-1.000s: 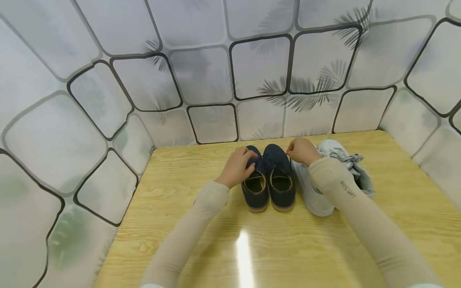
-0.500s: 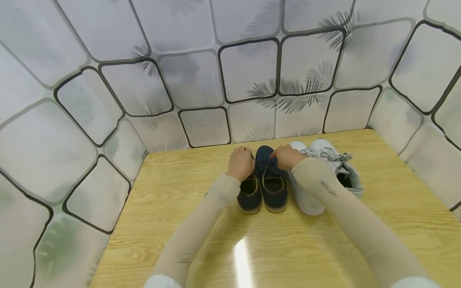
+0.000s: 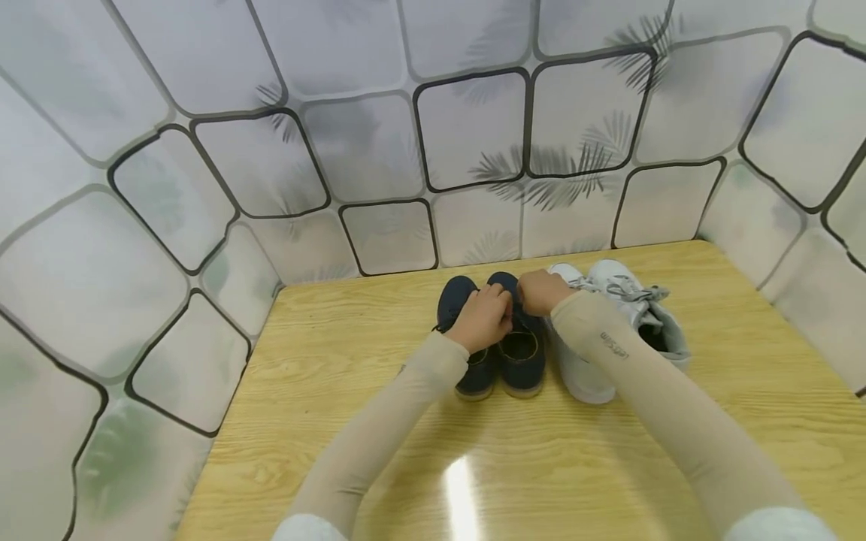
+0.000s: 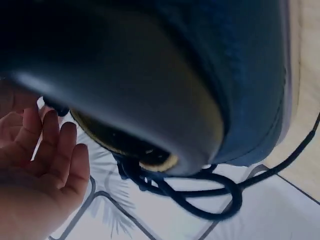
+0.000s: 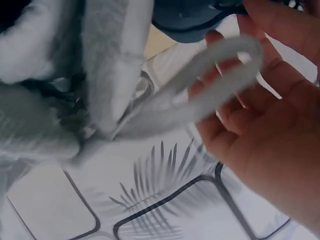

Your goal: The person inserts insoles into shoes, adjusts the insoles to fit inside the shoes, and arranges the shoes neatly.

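A pair of navy lace-up shoes (image 3: pixel 455 299) stands on the table, toes to the wall. Over the right-hand navy shoe, my left hand (image 3: pixel 482 318) has its fingers curled beside the lacing; I cannot tell what lies between them. My right hand (image 3: pixel 541 291) pinches a dark shoelace (image 5: pixel 235 9) between thumb and finger at that shoe's outer side. In the left wrist view a loose dark lace loop (image 4: pixel 205 215) hangs at the nearer shoe, whose body hides much of the work. A pale lace loop (image 5: pixel 225 87) of the white sneakers overlaps my right fingers.
White sneakers (image 3: pixel 612 282) stand just right of the navy pair, partly under my right forearm. The wooden table (image 3: pixel 325 361) ends at a patterned wall covering (image 3: pixel 379 165), which also rises at both sides.
My left hand crosses from the left navy shoe to the right one, its fingers curling. My right hand shifts leftward to that shoe's lacing, then stays almost still. The shoes keep their places.
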`<state>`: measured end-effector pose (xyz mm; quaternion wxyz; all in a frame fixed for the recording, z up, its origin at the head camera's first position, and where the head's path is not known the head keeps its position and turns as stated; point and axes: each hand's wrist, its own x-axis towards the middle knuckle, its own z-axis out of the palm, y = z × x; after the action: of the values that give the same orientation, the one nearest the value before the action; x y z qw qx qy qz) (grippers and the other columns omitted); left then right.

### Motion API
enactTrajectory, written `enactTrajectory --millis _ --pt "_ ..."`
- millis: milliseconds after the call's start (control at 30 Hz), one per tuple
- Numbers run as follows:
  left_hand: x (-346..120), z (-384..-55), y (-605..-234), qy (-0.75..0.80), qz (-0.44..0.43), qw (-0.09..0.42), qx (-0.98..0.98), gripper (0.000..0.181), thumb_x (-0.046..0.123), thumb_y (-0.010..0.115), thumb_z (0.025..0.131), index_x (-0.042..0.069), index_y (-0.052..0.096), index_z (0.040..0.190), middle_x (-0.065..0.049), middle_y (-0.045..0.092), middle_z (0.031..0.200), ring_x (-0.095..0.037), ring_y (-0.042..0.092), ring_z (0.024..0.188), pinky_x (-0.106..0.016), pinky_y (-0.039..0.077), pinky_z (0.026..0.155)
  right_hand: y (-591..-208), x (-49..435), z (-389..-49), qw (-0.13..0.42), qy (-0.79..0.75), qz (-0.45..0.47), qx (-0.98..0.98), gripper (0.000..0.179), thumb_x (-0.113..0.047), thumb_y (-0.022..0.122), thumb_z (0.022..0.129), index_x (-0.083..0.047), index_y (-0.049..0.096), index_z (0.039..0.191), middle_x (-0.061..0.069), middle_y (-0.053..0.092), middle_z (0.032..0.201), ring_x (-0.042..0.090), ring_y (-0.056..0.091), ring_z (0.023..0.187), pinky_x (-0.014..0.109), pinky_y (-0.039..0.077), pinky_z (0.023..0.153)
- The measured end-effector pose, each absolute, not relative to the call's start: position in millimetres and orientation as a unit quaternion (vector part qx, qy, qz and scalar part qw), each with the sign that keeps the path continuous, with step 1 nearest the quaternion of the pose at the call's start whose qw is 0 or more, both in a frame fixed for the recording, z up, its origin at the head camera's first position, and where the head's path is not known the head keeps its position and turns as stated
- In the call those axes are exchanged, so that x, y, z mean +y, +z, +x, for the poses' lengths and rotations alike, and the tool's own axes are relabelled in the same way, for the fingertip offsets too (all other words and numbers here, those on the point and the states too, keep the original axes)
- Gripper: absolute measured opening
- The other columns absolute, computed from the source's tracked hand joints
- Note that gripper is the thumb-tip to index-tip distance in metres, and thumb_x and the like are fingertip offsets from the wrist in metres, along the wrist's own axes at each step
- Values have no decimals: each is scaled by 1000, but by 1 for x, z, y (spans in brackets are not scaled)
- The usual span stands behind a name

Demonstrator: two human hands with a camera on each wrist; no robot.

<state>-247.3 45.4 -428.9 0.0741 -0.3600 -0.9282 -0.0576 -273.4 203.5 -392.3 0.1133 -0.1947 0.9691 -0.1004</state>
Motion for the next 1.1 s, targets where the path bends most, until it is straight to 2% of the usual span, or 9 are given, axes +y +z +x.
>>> enactTrajectory --millis 167,233,367,467,567,633,867,1000,1100 --pt "50 -247 -429 -19 -349 74 -934 21 35 72 87 17 65 95 -1 51 97 -17 45 87 -30 34 72 -386 218 -272 103 -197 -208 952 8 -1 59 87 -1 63 80 9 60 73 20 53 61 32 44 57" --pt "53 -246 -430 20 -344 84 -935 23 39 74 84 20 68 96 -1 51 100 -18 44 91 -32 35 75 -384 222 -272 100 -214 -209 949 7 -3 60 88 1 65 85 11 62 78 21 56 64 33 46 60" --pt "57 -245 -433 79 -322 102 -938 21 35 74 84 23 71 101 -2 52 106 -20 45 97 -36 38 82 -384 224 -271 100 -258 -212 937 15 -6 55 93 4 66 96 15 64 85 21 57 70 34 47 64" --pt "59 -245 -433 80 -307 102 -943 23 26 69 89 18 68 111 -5 54 108 -21 50 97 -36 43 84 -386 222 -271 92 -294 -213 927 20 -6 51 96 6 65 104 16 64 85 20 55 68 33 45 63" --pt "59 -244 -433 23 -292 77 -953 23 15 63 93 10 63 116 -9 56 106 -22 57 93 -33 51 79 -387 220 -270 70 -290 -218 929 21 -7 51 97 6 66 105 16 63 85 20 54 67 34 45 62" --pt "58 -245 -432 -24 -283 54 -957 19 10 61 95 7 61 113 -10 56 103 -22 60 88 -30 53 72 -388 218 -270 52 -262 -226 937 20 -7 54 97 6 67 104 16 62 87 21 55 68 36 46 63" --pt "48 -247 -418 -253 -250 11 -935 7 3 54 96 4 57 102 -9 57 92 -21 59 78 -27 48 66 -379 220 -262 -25 -129 -241 962 16 -14 64 93 -1 71 97 14 58 88 26 58 71 39 49 61" --pt "29 -254 -401 -424 -219 -7 -879 9 4 47 99 1 54 105 -13 57 88 -24 58 73 -27 48 64 -371 234 -258 -29 -109 -223 968 17 -18 65 93 -5 73 99 14 63 93 28 61 76 42 50 63" --pt "8 -263 -392 -431 -197 2 -880 12 8 47 100 2 55 106 -11 55 84 -21 52 68 -27 44 62 -368 248 -257 -18 -108 -207 972 16 -16 64 93 -5 74 99 14 67 94 28 62 79 42 50 63"
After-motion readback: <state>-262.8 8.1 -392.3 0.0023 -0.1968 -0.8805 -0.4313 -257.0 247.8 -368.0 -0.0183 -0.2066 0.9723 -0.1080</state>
